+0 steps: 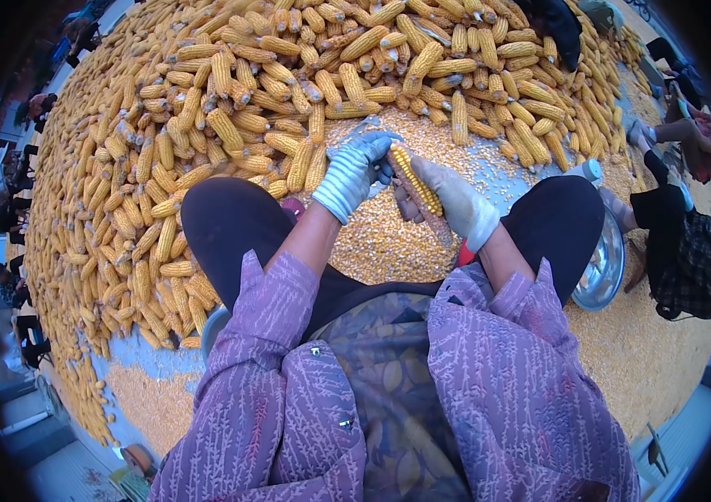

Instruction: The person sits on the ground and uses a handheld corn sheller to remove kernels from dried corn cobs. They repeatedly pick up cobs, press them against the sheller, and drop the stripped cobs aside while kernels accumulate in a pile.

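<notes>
A partly shelled ear of corn [417,182] is held between my two gloved hands, slanting over my lap. A band of yellow kernels still stands along it, beside bare cob. My left hand [355,170], in a blue-and-white striped knit glove, has its fingers curled at the ear's upper end. Lower down, my right hand [461,196] wraps the ear, its pale glove soiled and the thumb lying along the kernels. Loose kernels [386,241] form a heap between my legs, below the ear.
A large pile of unshelled corn ears [161,157] spreads ahead and to the left. A shiny metal basin [603,270] stands beside my right knee, near a pale blue-capped container [584,170]. Other people sit at both sides, one in a plaid garment [700,263]. Kernels [638,357] cover the right-hand ground.
</notes>
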`<state>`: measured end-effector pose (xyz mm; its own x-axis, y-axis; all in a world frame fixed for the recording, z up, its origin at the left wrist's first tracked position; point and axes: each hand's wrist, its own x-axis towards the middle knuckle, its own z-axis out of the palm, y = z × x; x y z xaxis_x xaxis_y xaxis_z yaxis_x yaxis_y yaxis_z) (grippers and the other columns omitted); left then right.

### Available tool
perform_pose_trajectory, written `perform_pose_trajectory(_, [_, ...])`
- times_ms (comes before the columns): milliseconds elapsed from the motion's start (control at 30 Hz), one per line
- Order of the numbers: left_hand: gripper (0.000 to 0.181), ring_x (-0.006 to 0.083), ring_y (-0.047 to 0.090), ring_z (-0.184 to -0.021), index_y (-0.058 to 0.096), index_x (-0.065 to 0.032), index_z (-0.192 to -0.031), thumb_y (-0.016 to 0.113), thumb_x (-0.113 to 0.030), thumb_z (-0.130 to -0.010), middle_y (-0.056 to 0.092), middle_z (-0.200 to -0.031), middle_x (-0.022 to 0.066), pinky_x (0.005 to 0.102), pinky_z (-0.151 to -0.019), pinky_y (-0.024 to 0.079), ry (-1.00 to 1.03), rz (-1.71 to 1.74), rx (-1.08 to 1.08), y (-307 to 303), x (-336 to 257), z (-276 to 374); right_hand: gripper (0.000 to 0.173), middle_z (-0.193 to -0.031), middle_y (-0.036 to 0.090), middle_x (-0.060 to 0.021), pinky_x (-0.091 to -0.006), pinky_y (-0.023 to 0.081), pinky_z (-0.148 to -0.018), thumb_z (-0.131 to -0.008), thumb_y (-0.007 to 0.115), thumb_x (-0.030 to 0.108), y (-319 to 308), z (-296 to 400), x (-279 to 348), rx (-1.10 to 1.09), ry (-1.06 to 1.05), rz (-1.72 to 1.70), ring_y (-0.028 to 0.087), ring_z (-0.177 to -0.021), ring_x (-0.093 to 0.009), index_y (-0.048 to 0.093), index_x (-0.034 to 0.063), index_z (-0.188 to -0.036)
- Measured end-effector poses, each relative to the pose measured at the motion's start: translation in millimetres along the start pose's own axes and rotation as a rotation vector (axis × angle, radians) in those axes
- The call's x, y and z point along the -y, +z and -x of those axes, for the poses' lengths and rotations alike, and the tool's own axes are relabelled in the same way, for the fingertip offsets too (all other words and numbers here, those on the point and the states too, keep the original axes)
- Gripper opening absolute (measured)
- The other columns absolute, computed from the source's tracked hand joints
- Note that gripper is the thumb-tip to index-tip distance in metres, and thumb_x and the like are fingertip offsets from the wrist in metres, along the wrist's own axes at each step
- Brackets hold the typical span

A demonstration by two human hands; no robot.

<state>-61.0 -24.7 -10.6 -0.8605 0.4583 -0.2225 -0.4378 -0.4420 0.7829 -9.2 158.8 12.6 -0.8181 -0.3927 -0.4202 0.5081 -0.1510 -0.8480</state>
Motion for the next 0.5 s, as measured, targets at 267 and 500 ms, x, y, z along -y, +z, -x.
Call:
perform_pose_trajectory(267, [0.025,0.0196,0.061,-0.08,0.059,-0.0066,-0.095,0.06,-0.031,-0.091,0.063,-0.086,0.0066,0.0368,-0.079,0.051,-0.038,0.369,-0.04,6.6,13.3,-2.7,0.04,-0.075,0.062,-0.0104,-0.0244,0.045,-0.048,-0.1,0.04,0.038,15.7,1.4,-1.7,-0.083,0.004,-0.037,0.057,-0.053,-0.016,0.054,0.0009,-0.105])
perform_pose_trajectory(500, [0.031,0.0304,0.06,-0.076,0.055,-0.0084,-0.083,0.053,-0.037,-0.094,0.059,-0.072,0.011,0.0519,-0.08,0.051,0.034,0.459,-0.154,-0.8,6.5,-6.4,0.04,-0.075,0.06,-0.0069,-0.0237,0.041,-0.043,-0.099,0.04,0.04,20.1,4.5,-7.0,-0.013,-0.015,0.043,0.052,-0.049,-0.012,0.055,0.004,-0.108])
